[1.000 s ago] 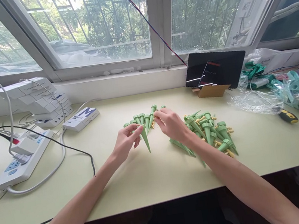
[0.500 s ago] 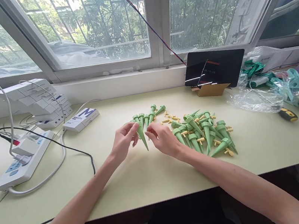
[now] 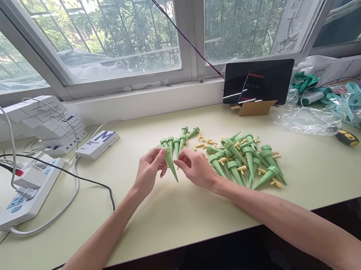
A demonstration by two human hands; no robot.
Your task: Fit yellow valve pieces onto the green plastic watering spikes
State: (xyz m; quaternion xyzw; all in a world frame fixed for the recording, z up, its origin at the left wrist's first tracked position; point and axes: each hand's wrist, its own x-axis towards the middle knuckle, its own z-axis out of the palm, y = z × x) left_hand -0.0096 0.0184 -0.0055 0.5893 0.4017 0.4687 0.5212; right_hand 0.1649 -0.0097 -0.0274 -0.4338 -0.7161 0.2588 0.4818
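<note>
L hand (image 3: 148, 173) pinches a green spike (image 3: 171, 166) by its top, tip pointing down toward the person, just left of the spike pile (image 3: 246, 161). R hand (image 3: 196, 168) has come back from the yellow bits (image 3: 204, 141) behind the pile & now sits touching the spike, fingers curled at its head; can't tell if sth small is nipped in them. Looks like a fitting step on that one spike, w/ a short row of spikes (image 3: 176, 142) lying beyond the hands. Power strip (image 3: 22, 196) & boxes (image 3: 44, 122) far left of pile, tablet (image 3: 257, 81) behind it.
</note>
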